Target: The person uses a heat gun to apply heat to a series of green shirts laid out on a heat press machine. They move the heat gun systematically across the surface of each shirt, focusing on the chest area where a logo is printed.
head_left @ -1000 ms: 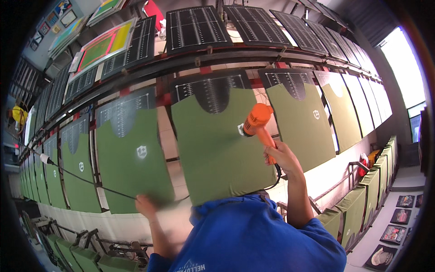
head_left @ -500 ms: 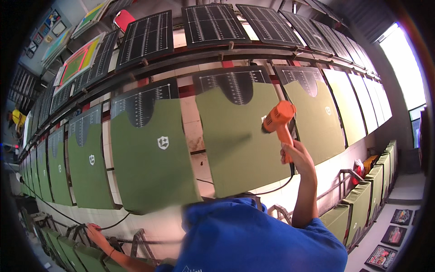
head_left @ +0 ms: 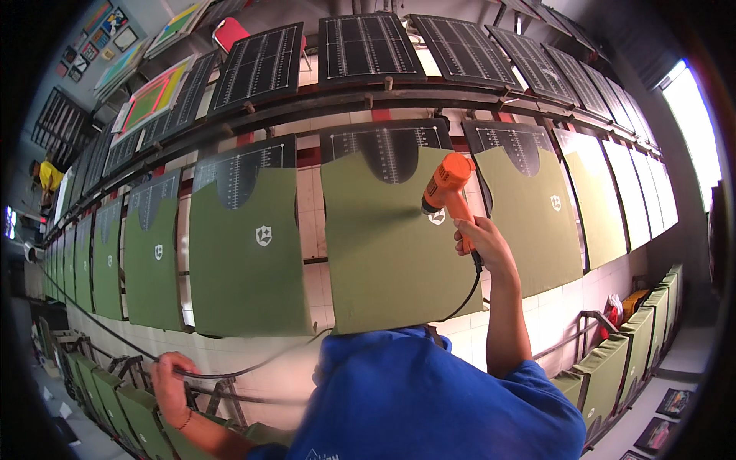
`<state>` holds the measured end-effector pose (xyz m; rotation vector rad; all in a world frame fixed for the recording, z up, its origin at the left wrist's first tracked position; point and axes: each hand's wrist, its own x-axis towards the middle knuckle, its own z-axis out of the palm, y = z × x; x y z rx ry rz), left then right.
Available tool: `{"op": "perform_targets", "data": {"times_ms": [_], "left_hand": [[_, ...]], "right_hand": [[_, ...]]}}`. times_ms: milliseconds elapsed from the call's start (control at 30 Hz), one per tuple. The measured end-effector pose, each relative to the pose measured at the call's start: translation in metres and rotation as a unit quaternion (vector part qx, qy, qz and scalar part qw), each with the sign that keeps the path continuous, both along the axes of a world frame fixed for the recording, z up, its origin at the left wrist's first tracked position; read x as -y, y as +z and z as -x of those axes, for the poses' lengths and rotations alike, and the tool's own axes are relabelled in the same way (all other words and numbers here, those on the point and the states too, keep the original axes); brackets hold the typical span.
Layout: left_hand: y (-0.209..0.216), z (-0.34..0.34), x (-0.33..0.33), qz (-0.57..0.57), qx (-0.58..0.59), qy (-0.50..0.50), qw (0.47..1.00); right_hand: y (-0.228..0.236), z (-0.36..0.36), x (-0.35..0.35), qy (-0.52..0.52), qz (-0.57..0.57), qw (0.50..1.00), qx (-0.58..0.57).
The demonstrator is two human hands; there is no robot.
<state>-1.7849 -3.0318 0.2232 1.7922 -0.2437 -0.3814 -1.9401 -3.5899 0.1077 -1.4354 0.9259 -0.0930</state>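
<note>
The right hand (head_left: 477, 239) is clenched around the grip of an orange plastic heat gun (head_left: 447, 186), held up with its nozzle end close over a small white shield-shaped print (head_left: 437, 217) on an olive-green fabric panel (head_left: 391, 245). That panel lies flat on a black printing pallet with white ruler markings (head_left: 387, 146) — one in a long curving row of like pallets, each carrying a green panel with the same small emblem.

A black power cable (head_left: 230, 373) drops from the gun's handle, loops below the panel's lower edge and runs leftward to the left hand (head_left: 170, 383), which is closed around it low at the left, near a metal rail frame (head_left: 222, 395). The person's blue shirt (head_left: 429, 399) fills the lower middle of the view — both arms reach out from it.
</note>
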Motion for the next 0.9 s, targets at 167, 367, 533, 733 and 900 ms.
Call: {"op": "perform_targets", "data": {"times_ms": [167,367,533,733,900], "left_hand": [[-0.018,0.019,0.048,-0.021,-0.051,-0.148,0.987],[-0.051,0.017,0.113,0.001,-0.149,-0.439,0.886],[-0.11,0.01,0.146,-0.174,-0.13,-0.423,0.88],[-0.147,0.005,0.131,-0.296,-0.052,-0.435,0.849],[-0.148,0.003,0.12,-0.13,-0.13,-0.356,0.916]], "right_hand": [[-0.003,0.005,-0.008,-0.004,0.013,1.0,0.003],[-0.002,0.013,-0.014,-0.036,0.01,0.999,0.013],[0.0,0.012,-0.011,-0.043,-0.027,0.999,-0.003],[-0.004,0.015,-0.017,-0.012,0.0,1.0,-0.006],[-0.002,0.024,-0.02,-0.001,0.003,1.0,-0.019]]}}
